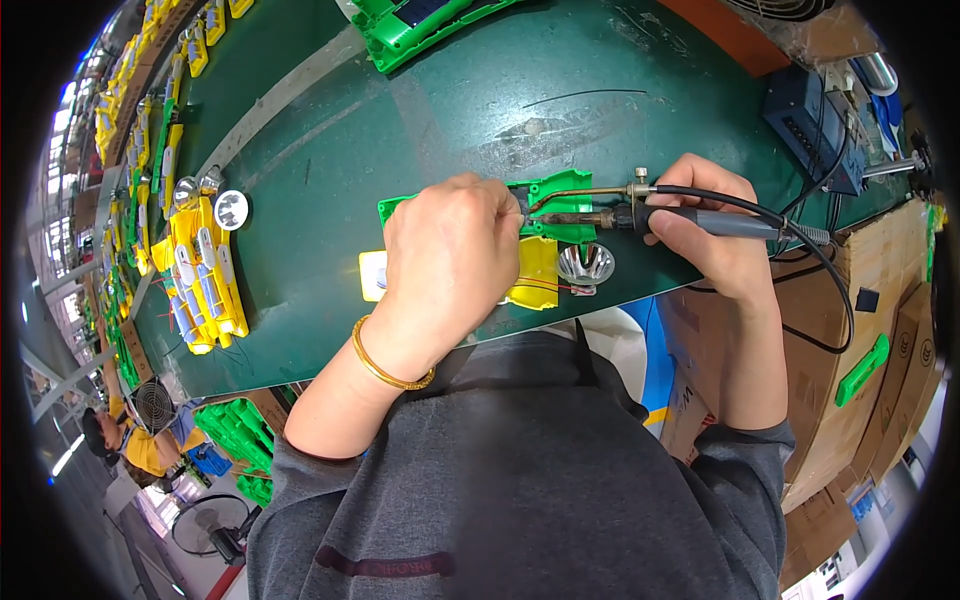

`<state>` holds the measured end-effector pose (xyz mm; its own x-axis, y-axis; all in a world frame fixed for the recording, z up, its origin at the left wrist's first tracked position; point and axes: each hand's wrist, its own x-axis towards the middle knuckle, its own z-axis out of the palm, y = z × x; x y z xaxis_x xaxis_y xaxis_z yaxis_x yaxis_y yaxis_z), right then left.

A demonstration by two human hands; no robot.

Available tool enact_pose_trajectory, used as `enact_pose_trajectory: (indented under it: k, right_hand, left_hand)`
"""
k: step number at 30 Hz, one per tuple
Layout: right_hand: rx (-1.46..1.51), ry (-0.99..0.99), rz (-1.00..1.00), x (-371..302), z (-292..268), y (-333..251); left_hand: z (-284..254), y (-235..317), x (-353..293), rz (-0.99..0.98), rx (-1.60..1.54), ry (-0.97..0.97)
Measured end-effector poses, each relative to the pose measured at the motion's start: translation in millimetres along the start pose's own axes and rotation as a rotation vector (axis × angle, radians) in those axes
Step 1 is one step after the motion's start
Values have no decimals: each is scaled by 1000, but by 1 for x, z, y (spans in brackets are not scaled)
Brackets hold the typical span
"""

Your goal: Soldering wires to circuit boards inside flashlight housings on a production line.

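Grasping a grey-handled soldering iron (pixel 720 221), the right grip (pixel 728 258) points it leftward over a green plastic casing (pixel 572 183) partly beneath the left grip (pixel 455 245), whose hold I can't make out.

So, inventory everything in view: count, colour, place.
Bench: one, green, centre.
Open casing: one, green, bench middle.
Near casing: one, yellow, below.
Soldering iron: one, grey-black, centre right.
Reflectors: several, silver, near and left.
Yellow assemblies: several, yellow, left.
Far casing: one, green, top.
Box unit: one, blue, upper right.
Cartons: several, brown, right.
Stacked parts: several, green, lower left.
Fans: two-plus, dark, lower left.
Co-worker: one, yellow top, left.
Bracelet: one, gold, wrist.
Left hand: one, bare, over open casing.
Right hand: one, bare, holding iron.
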<state>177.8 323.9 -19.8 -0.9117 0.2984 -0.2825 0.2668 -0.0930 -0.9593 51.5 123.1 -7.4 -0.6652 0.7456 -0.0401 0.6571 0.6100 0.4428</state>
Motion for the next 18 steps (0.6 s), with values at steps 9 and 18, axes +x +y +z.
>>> enact_pose_trajectory:
  k: [9,18]
  right_hand:
    - [53,59,-54,-7,-12,4]
    - [452,163,-219,-2,0,27]
  left_hand:
    - [0,0,0,1,-10,4]
    - [0,1,0,-2,-11,10]
